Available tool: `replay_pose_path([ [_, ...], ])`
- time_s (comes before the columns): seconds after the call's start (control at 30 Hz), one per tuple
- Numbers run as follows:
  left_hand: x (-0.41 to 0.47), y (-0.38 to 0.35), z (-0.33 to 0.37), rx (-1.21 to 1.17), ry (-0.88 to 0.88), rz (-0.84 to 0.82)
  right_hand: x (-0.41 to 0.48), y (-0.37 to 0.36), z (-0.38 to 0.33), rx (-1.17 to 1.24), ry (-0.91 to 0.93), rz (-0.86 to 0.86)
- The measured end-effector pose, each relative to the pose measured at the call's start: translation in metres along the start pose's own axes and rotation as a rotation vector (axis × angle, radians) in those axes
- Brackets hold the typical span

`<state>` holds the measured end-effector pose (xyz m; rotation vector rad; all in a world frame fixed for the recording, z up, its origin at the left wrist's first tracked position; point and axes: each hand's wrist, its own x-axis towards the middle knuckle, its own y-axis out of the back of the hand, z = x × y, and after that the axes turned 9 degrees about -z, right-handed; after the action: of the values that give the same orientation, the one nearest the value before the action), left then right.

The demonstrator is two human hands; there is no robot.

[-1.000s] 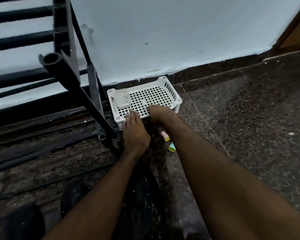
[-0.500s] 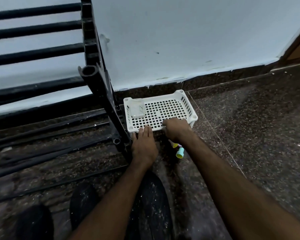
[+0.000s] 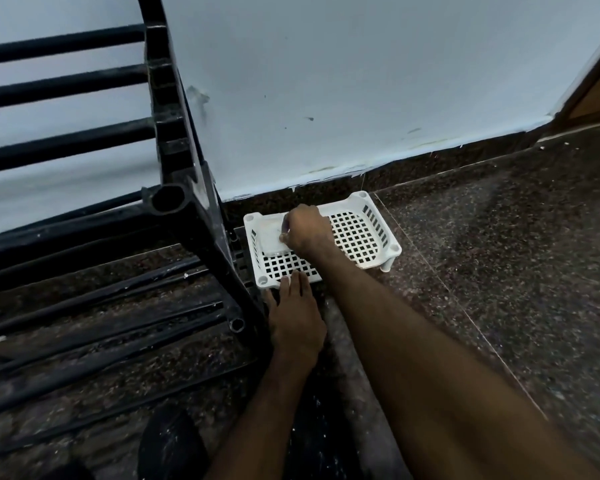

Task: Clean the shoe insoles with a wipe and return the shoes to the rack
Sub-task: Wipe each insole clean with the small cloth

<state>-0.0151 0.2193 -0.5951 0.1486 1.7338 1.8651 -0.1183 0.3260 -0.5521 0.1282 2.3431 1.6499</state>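
Head camera, looking down at a floor corner beside a wall. Your right hand (image 3: pixel 307 230) reaches into a white plastic tray (image 3: pixel 378 207) that sits on the floor against the base of the wall. The tray is shallow and rectangular, its bottom a grid of square holes, and its long side runs roughly along the wall.

A small pale box (image 3: pixel 269 239), squarish and cloudy like thin plastic, lies in the tray's left end, just beside the rack. It probably holds the wipes. The box lies to the left of your right fingers, which curl down and pinch at its right edge. You cannot tell whether a wipe is between them yet.

Your left hand (image 3: pixel 297 323) lies flat on the floor nearer to you, fingers straight and relaxed, holding nothing. Its tips touch the tray's near rim, likely steadying it. So the right hand is the one at the box, and any pull would go up and back toward you.

The rack (image 3: pixel 187 202) stands at left: black, dusty, with round bars and a thick slanted side frame. A dark shoe (image 3: pixel 170 445), flecked with white specks, lies on the floor at the bottom edge, near you and in front of the rack. The floor (image 3: pixel 499 271) is dark speckled stone. The wall (image 3: pixel 326 81) is pale blue, lightly scuffed.
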Motion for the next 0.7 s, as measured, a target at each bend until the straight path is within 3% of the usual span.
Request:
replay_pose_path([
  [0.3,0.009,-0.016,-0.009,-0.115,-0.052,0.095,0.005,-0.009,-0.021,-0.388,0.01,0.052],
  [0.4,0.009,-0.024,-0.009,-0.059,-0.107,0.132,0.004,-0.011,-0.026,-0.417,0.012,0.046],
  [0.5,0.01,-0.022,-0.003,-0.262,-0.112,0.141,0.007,-0.011,-0.027,-0.427,0.016,0.026],
  [0.57,0.012,-0.019,-0.006,-0.115,-0.103,0.087,0.008,-0.011,-0.026,-0.432,0.031,0.01],
  [0.7,0.009,-0.011,-0.005,-0.087,-0.009,0.016,0.011,-0.008,-0.02,-0.28,0.02,-0.037],
])
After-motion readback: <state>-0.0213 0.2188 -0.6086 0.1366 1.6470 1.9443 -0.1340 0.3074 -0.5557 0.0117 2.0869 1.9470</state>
